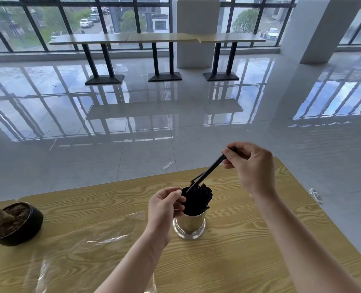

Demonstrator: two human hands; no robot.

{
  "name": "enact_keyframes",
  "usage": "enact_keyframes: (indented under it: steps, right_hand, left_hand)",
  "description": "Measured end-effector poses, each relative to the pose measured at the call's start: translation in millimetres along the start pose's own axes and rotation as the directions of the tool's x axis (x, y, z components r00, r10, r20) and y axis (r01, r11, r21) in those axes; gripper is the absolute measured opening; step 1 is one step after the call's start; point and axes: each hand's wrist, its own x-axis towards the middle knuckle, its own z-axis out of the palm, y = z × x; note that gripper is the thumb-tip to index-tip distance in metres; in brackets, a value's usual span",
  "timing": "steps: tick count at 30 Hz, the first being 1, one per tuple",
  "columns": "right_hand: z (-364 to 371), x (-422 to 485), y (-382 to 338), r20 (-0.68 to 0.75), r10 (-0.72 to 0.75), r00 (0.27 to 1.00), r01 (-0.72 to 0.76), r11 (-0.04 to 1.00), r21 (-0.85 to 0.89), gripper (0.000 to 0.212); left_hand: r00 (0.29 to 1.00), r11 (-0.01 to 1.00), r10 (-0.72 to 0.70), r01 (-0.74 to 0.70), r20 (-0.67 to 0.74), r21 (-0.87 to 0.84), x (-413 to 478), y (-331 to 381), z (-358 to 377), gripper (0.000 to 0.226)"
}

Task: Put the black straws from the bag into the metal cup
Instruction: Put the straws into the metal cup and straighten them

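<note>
A shiny metal cup [189,226] stands on the wooden table [249,240], packed with a bundle of black straws [197,199] that stick out above its rim. My left hand [164,208] wraps the bundle at the cup's left side. My right hand [251,166] is raised up and to the right, pinching the top ends of a few black straws [209,172] that slant down into the bundle. A clear plastic bag [86,246] lies flat and crumpled on the table at the left.
A dark bowl-shaped plant pot [16,225] with soil and a stump sits at the table's left edge. Beyond the table is a glossy tiled floor with three high tables [158,39] by the windows. Scraps of plastic lie on the floor.
</note>
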Motion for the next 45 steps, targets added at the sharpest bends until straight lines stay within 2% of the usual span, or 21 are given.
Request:
enact_keyframes:
  steps: [3, 6, 8, 13, 16, 20, 23, 27, 29, 32, 34, 36, 38, 39, 42, 45]
  right_hand:
    - [4.7, -7.9, 7.2, 0.076, 0.048, 0.996, -0.045, 0.998, -0.048, 0.01]
    - [8.7, -13.8, 10.1, 0.078, 0.033, 0.996, -0.029, 0.998, -0.059, 0.012]
    - [8.1, -14.4, 9.6, 0.087, -0.003, 0.996, 0.016, 0.989, -0.15, 0.013]
    - [9.1, -16.6, 13.0, 0.151, 0.003, 0.989, 0.04, 0.959, -0.28, 0.011]
    - [23.5, -24.2, 20.9, 0.201, -0.056, 0.978, 0.136, 0.9, -0.414, 0.006]
    - [45.8, -31.3, 36.2, 0.302, 0.022, 0.953, 0.124, 0.882, -0.455, 0.003]
    - [55.5, -31.5, 43.9, 0.347, 0.066, 0.936, 0.113, 0.875, -0.47, 0.005]
    - [56.2, -33.3, 50.2, 0.363, 0.027, 0.931, 0.171, 0.847, -0.503, 0.03]
    - [52.6, -34.7, 53.5, 0.379, -0.053, 0.924, 0.251, 0.831, -0.497, 0.024]
    - [49.2, -42.1, 57.0, 0.522, -0.08, 0.849, 0.375, 0.788, -0.488, 0.017]
    - [47.1, -42.3, 59.3, 0.485, -0.12, 0.866, 0.373, 0.802, -0.466, 0.019]
    - [46.6, -34.6, 61.1, 0.342, -0.139, 0.929, 0.298, 0.83, -0.472, 0.018]
    - [48.3, -21.5, 62.5, 0.255, -0.058, 0.965, 0.183, 0.848, -0.498, 0.017]
    - [50.3, -15.4, 63.7, 0.268, 0.013, 0.963, 0.134, 0.843, -0.522, 0.017]
    - [59.0, -3.3, 67.1, 0.347, 0.196, 0.917, 0.048, 0.81, -0.584, 0.02]
    - [65.8, 1.9, 71.1, 0.401, 0.304, 0.864, 0.027, 0.767, -0.641, 0.024]
  left_hand:
    - [0.991, 0.971, 0.123, -0.109, -0.052, 0.213, 3.1, -6.5, -15.9, 0.013]
    - [0.973, 0.893, 0.229, -0.2, -0.023, 0.403, 3.8, -13.8, -22.2, 0.011]
    - [0.961, 0.832, 0.275, -0.246, 0.015, 0.497, 3.6, -18.4, -23.9, 0.012]
    - [0.922, 0.648, 0.368, -0.349, 0.123, 0.677, 5.2, -26.9, -20.7, 0.02]
    - [0.897, 0.546, 0.405, -0.391, 0.175, 0.741, 8.0, -30.1, -14.2, 0.026]
    - [0.881, 0.442, 0.432, -0.391, 0.19, 0.807, 14.8, -29.7, -6.7, 0.019]
    - [0.888, 0.435, 0.424, -0.371, 0.177, 0.82, 20.7, -25.0, -3.4, 0.015]
    - [0.897, 0.518, 0.418, -0.366, 0.144, 0.773, 27.4, -19.3, -0.4, 0.017]
    - [0.899, 0.549, 0.413, -0.374, 0.146, 0.748, 30.2, -18.6, 0.5, 0.018]
    - [0.89, 0.545, 0.422, -0.4, 0.171, 0.737, 32.9, -20.6, 1.5, 0.021]
    - [0.879, 0.535, 0.448, -0.41, 0.164, 0.739, 35.3, -22.5, 2.0, 0.02]
    - [0.868, 0.527, 0.477, -0.409, 0.139, 0.745, 39.1, -21.5, 3.8, 0.018]
    - [0.857, 0.503, 0.498, -0.41, 0.132, 0.761, 45.3, -17.8, 9.1, 0.018]
    - [0.849, 0.481, 0.508, -0.417, 0.142, 0.771, 48.7, -15.0, 12.7, 0.019]
    - [0.835, 0.373, 0.505, -0.437, 0.216, 0.819, 59.4, -6.6, 25.8, 0.025]
    - [0.841, 0.261, 0.456, -0.439, 0.291, 0.86, 69.5, -2.4, 33.9, 0.03]
